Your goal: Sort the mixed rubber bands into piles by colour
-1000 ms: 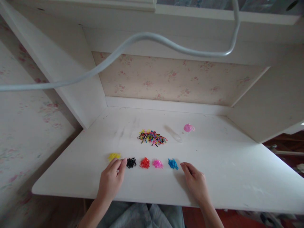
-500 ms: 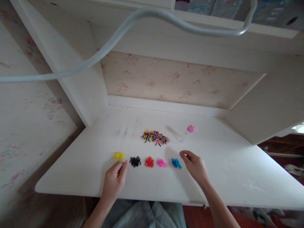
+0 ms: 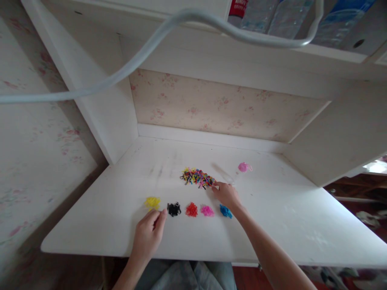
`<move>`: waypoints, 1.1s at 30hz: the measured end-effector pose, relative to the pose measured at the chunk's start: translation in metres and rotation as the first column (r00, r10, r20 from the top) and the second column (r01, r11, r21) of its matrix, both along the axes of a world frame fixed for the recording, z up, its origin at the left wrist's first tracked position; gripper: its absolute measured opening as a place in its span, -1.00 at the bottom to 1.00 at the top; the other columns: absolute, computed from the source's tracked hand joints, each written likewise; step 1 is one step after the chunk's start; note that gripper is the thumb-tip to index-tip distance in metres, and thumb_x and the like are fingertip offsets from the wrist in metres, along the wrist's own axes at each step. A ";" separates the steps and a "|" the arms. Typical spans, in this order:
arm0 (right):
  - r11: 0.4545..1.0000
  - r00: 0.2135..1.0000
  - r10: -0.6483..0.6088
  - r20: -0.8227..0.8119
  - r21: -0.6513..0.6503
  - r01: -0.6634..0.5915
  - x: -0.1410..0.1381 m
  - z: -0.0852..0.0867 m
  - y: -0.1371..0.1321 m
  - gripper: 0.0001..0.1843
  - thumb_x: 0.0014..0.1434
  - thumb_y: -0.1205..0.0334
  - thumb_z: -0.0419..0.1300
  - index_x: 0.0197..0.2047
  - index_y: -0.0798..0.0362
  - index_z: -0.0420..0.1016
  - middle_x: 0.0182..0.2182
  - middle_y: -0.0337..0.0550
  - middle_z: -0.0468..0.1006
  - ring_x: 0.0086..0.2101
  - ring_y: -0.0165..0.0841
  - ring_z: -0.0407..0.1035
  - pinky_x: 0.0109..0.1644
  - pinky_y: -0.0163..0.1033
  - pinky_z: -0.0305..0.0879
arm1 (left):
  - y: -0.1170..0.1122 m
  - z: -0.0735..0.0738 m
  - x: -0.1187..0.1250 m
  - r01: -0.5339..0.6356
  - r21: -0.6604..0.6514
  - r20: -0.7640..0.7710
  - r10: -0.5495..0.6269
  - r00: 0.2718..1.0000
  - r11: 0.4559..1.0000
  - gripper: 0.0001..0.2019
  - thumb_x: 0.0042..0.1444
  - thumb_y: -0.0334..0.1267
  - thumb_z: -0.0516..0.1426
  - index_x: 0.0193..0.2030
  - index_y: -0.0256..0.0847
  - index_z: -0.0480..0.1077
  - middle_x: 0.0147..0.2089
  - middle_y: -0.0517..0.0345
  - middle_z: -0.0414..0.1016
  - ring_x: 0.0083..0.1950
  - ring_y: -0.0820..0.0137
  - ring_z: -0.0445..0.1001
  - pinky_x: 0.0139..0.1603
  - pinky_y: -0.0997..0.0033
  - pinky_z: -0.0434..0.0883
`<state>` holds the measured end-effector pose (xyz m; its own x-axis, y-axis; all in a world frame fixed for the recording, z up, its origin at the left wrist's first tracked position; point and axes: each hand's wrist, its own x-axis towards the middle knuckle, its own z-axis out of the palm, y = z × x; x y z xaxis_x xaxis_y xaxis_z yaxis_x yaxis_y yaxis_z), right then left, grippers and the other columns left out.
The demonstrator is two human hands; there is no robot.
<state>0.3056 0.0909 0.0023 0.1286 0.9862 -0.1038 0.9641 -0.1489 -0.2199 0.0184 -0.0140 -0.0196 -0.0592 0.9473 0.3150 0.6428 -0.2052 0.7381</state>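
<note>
A mixed heap of small multicoloured rubber bands lies mid-desk. My right hand reaches in from the right, its thumb and forefinger together at the heap's right end; what is between them is too small to make out. In a row nearer me are sorted piles: yellow bands, black bands, red bands, pink bands and blue bands, the last beside my right wrist. My left hand is closed just in front of the yellow and black piles, thumb against curled fingers, with anything inside hidden.
Behind my right hand lies a clear plastic piece, with a pink round item farther right. A pale bent tube crosses the upper view. Bottles stand on the shelf above the white desk.
My right hand has moved from beside the blue pile, forward and left to the mixed heap. The left hand stays closed near the yellow and black piles. The view has shifted slightly.
</note>
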 end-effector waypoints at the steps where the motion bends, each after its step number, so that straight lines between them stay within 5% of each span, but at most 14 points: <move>1: 1.000 1.000 0.007 0.001 -0.003 -0.007 0.000 -0.001 0.001 -0.59 0.19 0.03 -0.01 0.02 -0.12 0.48 -0.25 -0.06 0.59 -0.25 -0.26 0.46 -0.23 -0.28 0.23 | 0.000 0.000 0.000 0.002 -0.002 0.003 -0.002 1.000 1.000 -0.66 0.21 -0.18 -0.01 -0.58 -0.21 0.22 -0.59 0.25 0.28 -0.52 0.53 0.28 -0.44 0.55 0.22; 14: 0.998 0.998 0.056 -0.003 0.028 -0.056 -0.003 -0.002 -0.001 -0.59 0.25 -0.01 -0.08 -0.03 -0.13 0.52 -0.28 -0.12 0.59 -0.26 -0.29 0.46 -0.30 -0.33 0.20 | -0.001 0.001 0.002 0.027 0.007 -0.011 -0.027 1.000 1.000 -0.66 0.22 -0.17 -0.02 -0.58 -0.19 0.19 -0.59 0.25 0.28 -0.51 0.52 0.28 -0.43 0.52 0.23; 21: 0.993 0.994 0.103 0.033 0.050 -0.105 -0.008 -0.001 0.000 -0.58 0.24 0.04 -0.06 0.14 -0.24 0.35 -0.27 -0.15 0.59 -0.30 -0.29 0.46 -0.28 -0.30 0.20 | 0.000 0.003 0.004 0.021 0.008 -0.016 -0.021 1.000 1.000 -0.68 0.20 -0.19 -0.01 -0.58 -0.20 0.22 -0.58 0.24 0.30 -0.51 0.52 0.28 -0.43 0.53 0.22; 27: 0.987 0.988 0.147 0.051 0.057 -0.150 -0.004 0.000 -0.003 -0.64 0.25 0.03 -0.07 -0.08 -0.22 0.52 -0.29 -0.16 0.58 -0.29 -0.30 0.44 -0.30 -0.31 0.17 | -0.001 0.003 0.004 0.032 -0.001 -0.033 -0.033 0.999 0.999 -0.67 0.21 -0.19 -0.01 -0.57 -0.20 0.20 -0.57 0.25 0.28 -0.50 0.53 0.27 -0.41 0.54 0.21; 33: 0.990 0.993 0.109 0.042 0.087 -0.112 0.003 -0.004 -0.006 -0.63 0.25 0.01 -0.07 -0.07 -0.18 0.52 -0.31 -0.14 0.58 -0.31 -0.30 0.44 -0.29 -0.31 0.15 | 0.000 0.001 0.003 0.047 0.010 -0.045 -0.047 0.998 0.999 -0.67 0.20 -0.21 -0.01 -0.58 -0.21 0.19 -0.58 0.25 0.26 -0.51 0.53 0.25 -0.42 0.54 0.20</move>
